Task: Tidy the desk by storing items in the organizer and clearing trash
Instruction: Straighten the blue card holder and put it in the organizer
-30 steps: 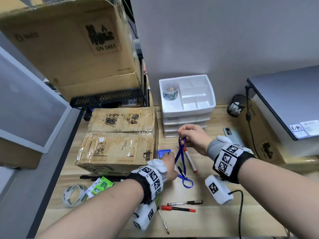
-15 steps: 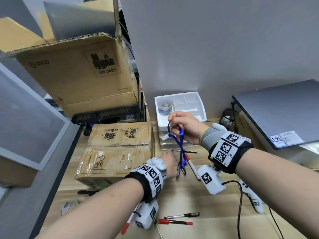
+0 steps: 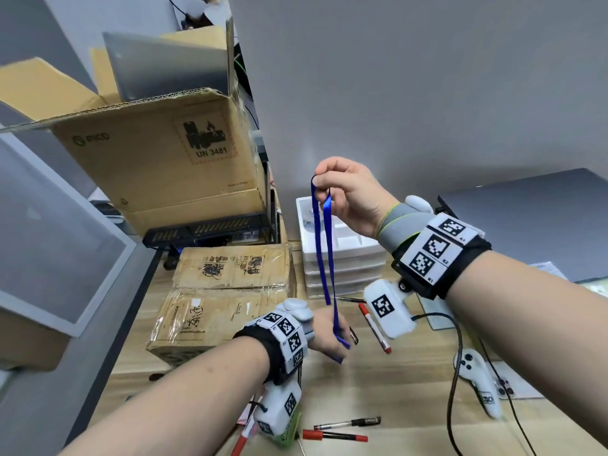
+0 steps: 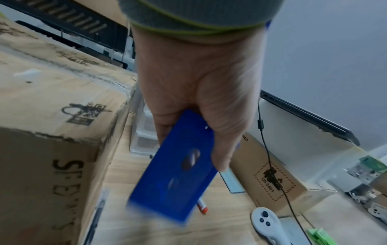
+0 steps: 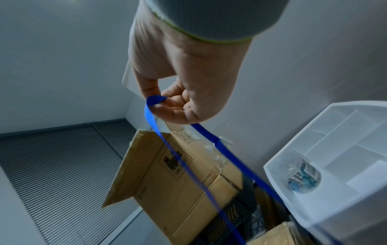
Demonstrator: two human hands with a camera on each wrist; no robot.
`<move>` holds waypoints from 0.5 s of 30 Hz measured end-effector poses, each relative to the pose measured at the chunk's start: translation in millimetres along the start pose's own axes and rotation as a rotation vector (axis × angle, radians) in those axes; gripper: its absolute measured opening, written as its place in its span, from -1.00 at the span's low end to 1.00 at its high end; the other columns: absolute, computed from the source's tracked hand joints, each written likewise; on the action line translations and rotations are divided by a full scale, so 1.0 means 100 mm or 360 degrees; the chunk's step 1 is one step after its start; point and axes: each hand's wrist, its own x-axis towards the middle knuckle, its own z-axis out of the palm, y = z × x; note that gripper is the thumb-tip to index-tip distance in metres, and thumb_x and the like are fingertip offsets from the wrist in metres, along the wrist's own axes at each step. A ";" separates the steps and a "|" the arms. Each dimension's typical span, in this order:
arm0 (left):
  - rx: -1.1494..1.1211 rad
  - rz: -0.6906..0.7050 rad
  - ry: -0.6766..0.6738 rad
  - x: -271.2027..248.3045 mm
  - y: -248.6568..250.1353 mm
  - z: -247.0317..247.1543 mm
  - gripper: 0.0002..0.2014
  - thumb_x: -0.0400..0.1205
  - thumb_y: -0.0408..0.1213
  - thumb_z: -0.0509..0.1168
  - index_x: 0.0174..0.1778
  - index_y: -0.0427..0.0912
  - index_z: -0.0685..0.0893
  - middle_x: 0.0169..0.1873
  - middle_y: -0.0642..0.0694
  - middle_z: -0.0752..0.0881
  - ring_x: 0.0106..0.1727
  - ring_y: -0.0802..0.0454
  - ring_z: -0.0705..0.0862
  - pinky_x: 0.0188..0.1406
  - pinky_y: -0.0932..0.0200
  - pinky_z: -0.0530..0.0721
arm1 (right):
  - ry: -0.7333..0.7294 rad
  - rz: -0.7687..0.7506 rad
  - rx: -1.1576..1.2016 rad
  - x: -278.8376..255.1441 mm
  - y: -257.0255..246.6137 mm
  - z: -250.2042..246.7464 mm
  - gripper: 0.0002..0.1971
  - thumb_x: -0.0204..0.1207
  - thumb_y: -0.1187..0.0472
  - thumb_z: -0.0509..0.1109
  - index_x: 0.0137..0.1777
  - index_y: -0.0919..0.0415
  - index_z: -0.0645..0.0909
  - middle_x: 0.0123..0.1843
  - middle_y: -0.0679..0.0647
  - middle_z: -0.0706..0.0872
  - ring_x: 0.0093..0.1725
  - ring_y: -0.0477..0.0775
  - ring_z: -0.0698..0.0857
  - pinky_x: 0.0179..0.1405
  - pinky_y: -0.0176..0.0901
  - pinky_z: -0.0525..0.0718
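My right hand [image 3: 332, 189] pinches the top of a blue lanyard [image 3: 324, 251] and holds it high above the desk; the strap loop [image 5: 156, 102] shows between thumb and fingers. The lanyard hangs stretched down to my left hand [image 3: 329, 334], which grips a blue card holder [image 4: 176, 179] low over the desk. Behind the strap stands the white drawer organizer [image 3: 348, 258], with a roll of tape [image 5: 303, 175] in one top compartment of its tray [image 5: 278, 190].
Taped cardboard boxes [image 3: 227, 291] sit left of the organizer, a large open box [image 3: 158, 153] behind them. Red and black pens [image 3: 335, 429] and a red marker [image 3: 375, 327] lie on the wooden desk. A white controller [image 3: 477, 380] and a closed laptop [image 3: 533, 222] are at right.
My right hand has risen well above the organizer, pulling the lanyard up and straight. My left hand stayed low, holding the card holder. The head view tilted upward.
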 end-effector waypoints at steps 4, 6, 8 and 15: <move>0.0013 -0.0045 0.0097 -0.07 0.00 -0.13 -0.89 0.48 -0.22 0.54 -0.16 -0.08 0.75 -0.20 -0.05 0.75 -0.22 0.03 0.65 -0.14 0.09 0.72 | 0.0422 -0.0053 -0.0244 0.07 0.04 -0.17 -0.77 0.47 0.50 0.35 -0.28 0.16 0.57 -0.39 0.08 0.55 -0.48 -0.01 0.54 -0.48 -0.27 0.52; 0.0037 -0.0017 0.0177 -0.13 0.01 -0.20 -0.85 0.47 -0.24 0.56 -0.15 -0.17 0.74 -0.21 -0.05 0.76 -0.22 0.01 0.69 -0.15 0.09 0.72 | 0.0613 -0.0060 -0.0512 0.06 0.17 -0.31 -0.78 0.47 0.50 0.33 -0.31 0.19 0.56 -0.38 0.13 0.54 -0.50 0.03 0.49 -0.48 -0.23 0.52; 0.0065 -0.0003 0.0225 -0.22 0.04 -0.32 -0.80 0.47 -0.21 0.57 -0.08 -0.22 0.79 -0.19 -0.06 0.79 -0.18 0.01 0.74 -0.18 0.12 0.72 | 0.0640 0.0039 -0.0766 0.00 0.36 -0.50 -0.82 0.48 0.49 0.33 -0.24 0.21 0.57 -0.39 0.14 0.55 -0.51 0.05 0.46 -0.52 -0.26 0.47; -0.0013 0.0108 0.0332 -0.39 0.17 -0.81 -0.78 0.46 -0.22 0.58 -0.06 -0.25 0.82 -0.26 -0.07 0.81 -0.27 0.05 0.74 -0.20 0.17 0.72 | 0.0215 0.0511 -0.1756 -0.23 0.87 -1.03 -0.72 0.39 0.35 0.41 0.09 0.12 0.69 0.08 0.07 0.71 0.08 0.09 0.68 0.13 -0.12 0.64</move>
